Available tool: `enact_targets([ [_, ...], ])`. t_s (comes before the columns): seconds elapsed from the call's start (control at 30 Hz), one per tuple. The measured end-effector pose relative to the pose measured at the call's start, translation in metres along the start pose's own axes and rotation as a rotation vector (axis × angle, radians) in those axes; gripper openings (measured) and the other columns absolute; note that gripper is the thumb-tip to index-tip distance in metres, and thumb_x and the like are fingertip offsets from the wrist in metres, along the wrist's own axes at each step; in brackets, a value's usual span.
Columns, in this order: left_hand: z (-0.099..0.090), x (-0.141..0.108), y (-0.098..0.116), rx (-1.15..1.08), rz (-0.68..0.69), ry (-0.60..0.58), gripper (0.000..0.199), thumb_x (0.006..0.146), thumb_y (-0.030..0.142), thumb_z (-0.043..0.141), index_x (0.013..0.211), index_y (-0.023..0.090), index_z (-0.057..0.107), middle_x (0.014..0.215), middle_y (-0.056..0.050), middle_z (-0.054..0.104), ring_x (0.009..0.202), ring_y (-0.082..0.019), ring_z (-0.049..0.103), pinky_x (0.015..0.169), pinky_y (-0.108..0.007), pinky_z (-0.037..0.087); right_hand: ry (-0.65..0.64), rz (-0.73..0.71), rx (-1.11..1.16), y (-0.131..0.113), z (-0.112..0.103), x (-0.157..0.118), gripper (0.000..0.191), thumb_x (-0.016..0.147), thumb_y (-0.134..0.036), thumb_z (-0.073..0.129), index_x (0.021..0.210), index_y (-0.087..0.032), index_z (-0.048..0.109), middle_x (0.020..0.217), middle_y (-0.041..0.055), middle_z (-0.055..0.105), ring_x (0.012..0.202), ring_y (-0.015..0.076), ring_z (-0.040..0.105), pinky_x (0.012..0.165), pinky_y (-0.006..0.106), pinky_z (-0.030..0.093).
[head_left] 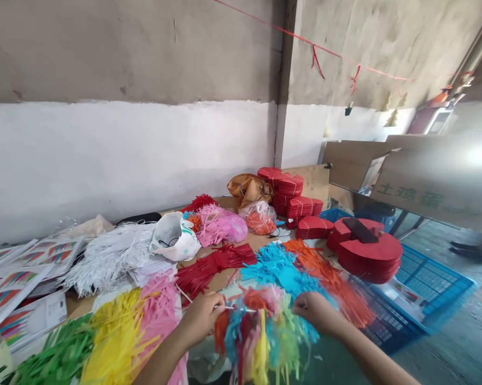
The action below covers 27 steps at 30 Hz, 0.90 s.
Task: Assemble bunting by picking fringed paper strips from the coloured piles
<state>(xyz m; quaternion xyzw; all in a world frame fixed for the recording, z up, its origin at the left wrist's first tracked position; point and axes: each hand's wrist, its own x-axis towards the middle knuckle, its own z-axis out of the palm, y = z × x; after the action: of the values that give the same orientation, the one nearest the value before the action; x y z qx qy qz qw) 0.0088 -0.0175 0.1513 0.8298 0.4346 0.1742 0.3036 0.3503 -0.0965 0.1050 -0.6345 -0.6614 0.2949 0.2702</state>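
A tassel garland [261, 337] of blue, orange, red, pink, yellow and pale green paper strips hangs between my hands, blurred in places. My left hand [203, 316] pinches the white string [235, 308] at its left end. Closed at the other end is my right hand [315, 311], with the string at its fingertips mostly hidden by blur. Just beyond the hands lie loose tassel bundles: blue [283, 267], orange [333, 283] and dark red [215, 267]. Pink [158, 305], yellow [115, 337] and green [59, 353] bundles lie left of my left forearm.
White tassels [110, 256] and printed sheets [20, 289] cover the table's left side. A white bag [175, 235] stands behind. Red paper stacks [365, 254], one bearing a dark phone [360, 230], stand at right beside a blue crate [437, 283]. Cardboard [429, 182] stands behind.
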Motion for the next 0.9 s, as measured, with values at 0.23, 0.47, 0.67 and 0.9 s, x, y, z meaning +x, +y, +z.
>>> enact_targets([
  [0.23, -0.001, 0.013, 0.000, -0.073, -0.050, -0.059, 0.030, 0.082, 0.043, 0.054, 0.081, 0.020, 0.074, 0.085, -0.002, 0.076, 0.082, -0.019, 0.067, 0.074, -0.024, 0.046, -0.070, -0.024, 0.122, -0.005, -0.010, 0.001, 0.031, 0.076, -0.046, 0.066, 0.075, -0.018, 0.078, 0.071, 0.0043, 0.072, 0.066, 0.0198, 0.062, 0.061, 0.027, 0.040],
  [0.47, 0.007, 0.040, 0.010, 0.090, -0.125, 0.098, 0.020, 0.082, 0.030, 0.053, 0.080, 0.020, 0.070, 0.084, -0.003, 0.075, 0.082, -0.021, 0.067, 0.072, -0.027, 0.043, 0.046, 0.076, 0.154, -0.003, 0.007, 0.007, 0.017, 0.068, -0.035, 0.069, 0.063, -0.019, 0.067, 0.067, 0.0017, 0.066, 0.065, 0.0166, 0.058, 0.060, 0.025, 0.037],
  [0.67, 0.120, -0.015, 0.032, 0.201, -0.086, 0.299, 0.027, 0.093, 0.027, 0.039, 0.082, 0.025, 0.064, 0.083, -0.005, 0.073, 0.078, -0.020, 0.069, 0.068, -0.028, 0.047, -0.039, 0.397, 1.258, -0.005, 0.135, -0.016, 0.050, 0.061, -0.062, 0.073, 0.072, -0.022, 0.045, 0.057, -0.0063, 0.051, 0.043, 0.0075, 0.038, 0.045, 0.020, 0.026],
  [0.9, 0.201, -0.068, 0.004, 0.368, 0.062, 0.292, 0.034, 0.096, 0.038, 0.036, 0.096, 0.030, 0.069, 0.083, -0.006, 0.074, 0.075, -0.022, 0.072, 0.064, -0.030, 0.054, 0.004, 0.493, 1.669, 0.003, 0.140, -0.018, 0.050, 0.053, -0.045, 0.086, 0.074, -0.021, 0.048, 0.056, -0.0075, 0.044, 0.047, 0.0080, 0.044, 0.045, 0.018, 0.033],
])
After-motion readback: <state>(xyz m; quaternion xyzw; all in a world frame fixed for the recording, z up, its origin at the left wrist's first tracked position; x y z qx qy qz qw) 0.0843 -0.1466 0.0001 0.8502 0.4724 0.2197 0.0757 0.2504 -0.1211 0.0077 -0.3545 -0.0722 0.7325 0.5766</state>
